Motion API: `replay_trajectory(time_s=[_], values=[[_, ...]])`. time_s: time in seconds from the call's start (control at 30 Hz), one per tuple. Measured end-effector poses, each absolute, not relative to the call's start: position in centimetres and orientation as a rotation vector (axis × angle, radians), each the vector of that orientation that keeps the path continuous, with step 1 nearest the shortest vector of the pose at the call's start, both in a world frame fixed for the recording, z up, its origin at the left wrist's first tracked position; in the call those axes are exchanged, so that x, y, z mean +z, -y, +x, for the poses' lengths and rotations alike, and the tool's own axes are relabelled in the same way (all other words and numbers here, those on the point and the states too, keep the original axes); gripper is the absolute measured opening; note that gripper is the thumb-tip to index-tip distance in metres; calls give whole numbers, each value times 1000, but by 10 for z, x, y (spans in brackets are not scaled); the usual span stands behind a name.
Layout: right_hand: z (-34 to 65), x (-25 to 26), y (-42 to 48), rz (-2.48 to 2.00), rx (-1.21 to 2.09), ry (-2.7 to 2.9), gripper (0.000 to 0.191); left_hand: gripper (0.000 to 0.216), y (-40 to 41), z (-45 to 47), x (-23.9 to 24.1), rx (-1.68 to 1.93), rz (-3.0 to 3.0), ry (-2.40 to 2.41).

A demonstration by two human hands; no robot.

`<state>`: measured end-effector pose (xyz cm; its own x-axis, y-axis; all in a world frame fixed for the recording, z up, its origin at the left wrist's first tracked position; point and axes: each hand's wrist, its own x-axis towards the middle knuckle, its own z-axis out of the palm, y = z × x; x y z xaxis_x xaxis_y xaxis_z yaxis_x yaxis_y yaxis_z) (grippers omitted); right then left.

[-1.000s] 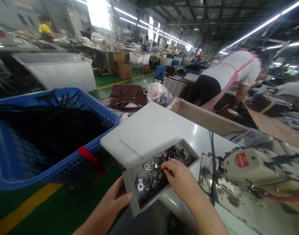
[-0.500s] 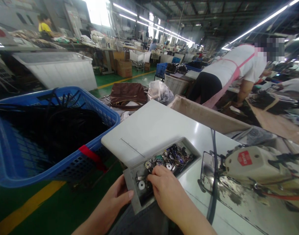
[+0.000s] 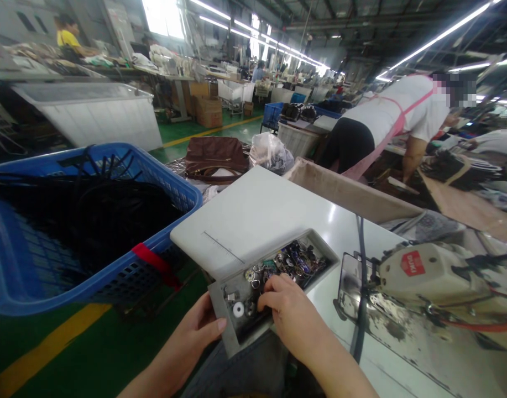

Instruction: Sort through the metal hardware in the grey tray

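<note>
1. The left hand (image 3: 195, 337) grips the near left corner of a shallow grey drawer (image 3: 226, 337), thumb laid along its front edge, the other fingers hidden beneath.
2. The right hand (image 3: 290, 315) reaches into the drawer with fingers curled down among the small metal parts (image 3: 286, 262); whether the fingertips pinch anything, I cannot tell.
3. Just left of those fingertips lies a white bobbin (image 3: 238, 309); beyond them rings and clips pile toward the drawer's far end.
4. Beyond both hands spreads the white tabletop (image 3: 257, 210).
5. Right of the right hand sits a sewing machine (image 3: 427, 271).
6. Left of the left hand stands a blue basket (image 3: 112, 276) of black straps.
7. Far past the fingers, a person in a pink apron (image 3: 386, 127) bends over a bench.
</note>
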<state>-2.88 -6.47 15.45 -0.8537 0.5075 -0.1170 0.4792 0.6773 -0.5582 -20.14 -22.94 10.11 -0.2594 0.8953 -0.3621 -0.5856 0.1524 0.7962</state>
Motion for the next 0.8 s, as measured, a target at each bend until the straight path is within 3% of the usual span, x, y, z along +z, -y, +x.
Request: replay_trajectory(time_s=[0.57,0.73,0.8], values=[[8,123,50,-897,676,2296,43,69,232,-197,98,1510,279,-1066],[29,118,74,-930,572,2159,42,51,237,-211,72,1453,54,-1050],[32,116,89,-928,590,2119,47,55,237,-222,54,1371,-54,-1073]])
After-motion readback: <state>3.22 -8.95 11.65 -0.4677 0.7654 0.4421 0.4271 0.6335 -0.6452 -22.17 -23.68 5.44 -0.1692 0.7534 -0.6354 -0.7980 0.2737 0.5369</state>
